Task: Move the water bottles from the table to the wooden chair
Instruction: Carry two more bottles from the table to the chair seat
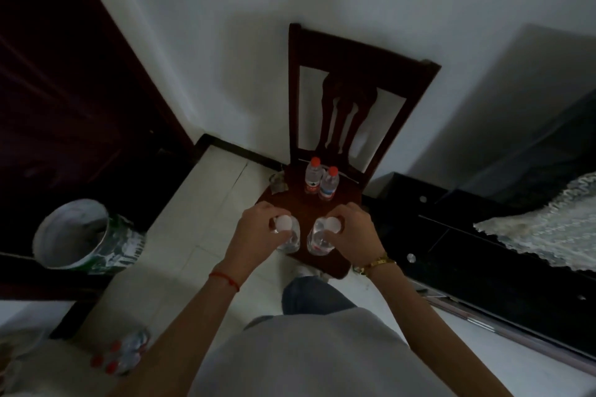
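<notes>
A dark wooden chair [325,203] stands against a white wall [225,42], its seat facing the person, on a pale tiled floor [206,203]. A dark door [64,90] fills the left side, and a low black cabinet [451,229] with a lace cloth [548,222] runs along the right. Open floor lies to the left of the chair, between it and a paint-stained bucket [77,235].

Two red-capped bottles [313,176] stand upright and close together at the back of the seat. The left hand [258,232] has its grip closed around a white-capped bottle [285,232] over the front left of the seat; the right hand [351,229] likewise grips a second white-capped bottle [322,235] over the front right. Whether they touch the seat is unclear. A pack of red-capped bottles [122,351] lies at the lower left.
</notes>
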